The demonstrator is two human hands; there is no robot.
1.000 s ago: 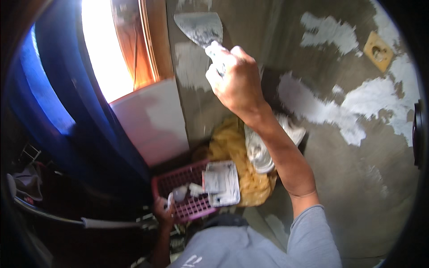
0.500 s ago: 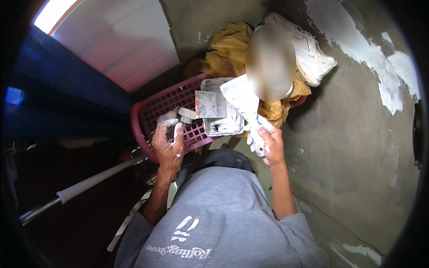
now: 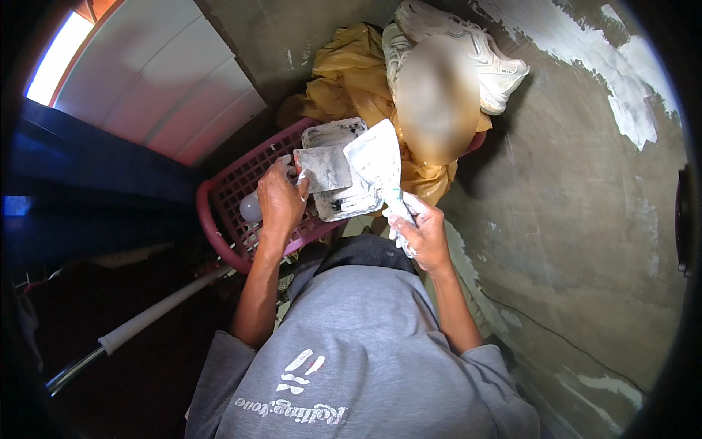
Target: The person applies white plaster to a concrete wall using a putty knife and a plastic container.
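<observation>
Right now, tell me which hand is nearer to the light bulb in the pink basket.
Left. The left hand is just right of the light bulb; the right hand is farther right, past the smeared tray, gripping the putty knife.

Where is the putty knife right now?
In the head view, the putty knife is near the centre, its handle in the right hand and its white-smeared blade just right of the grey flat scraper at the left hand.

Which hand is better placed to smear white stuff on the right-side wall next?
Probably the right hand: it grips the white-coated putty knife by its handle and is nearer the right-side wall. The left hand is at the red-edged end of a flat grey scraper.
</observation>
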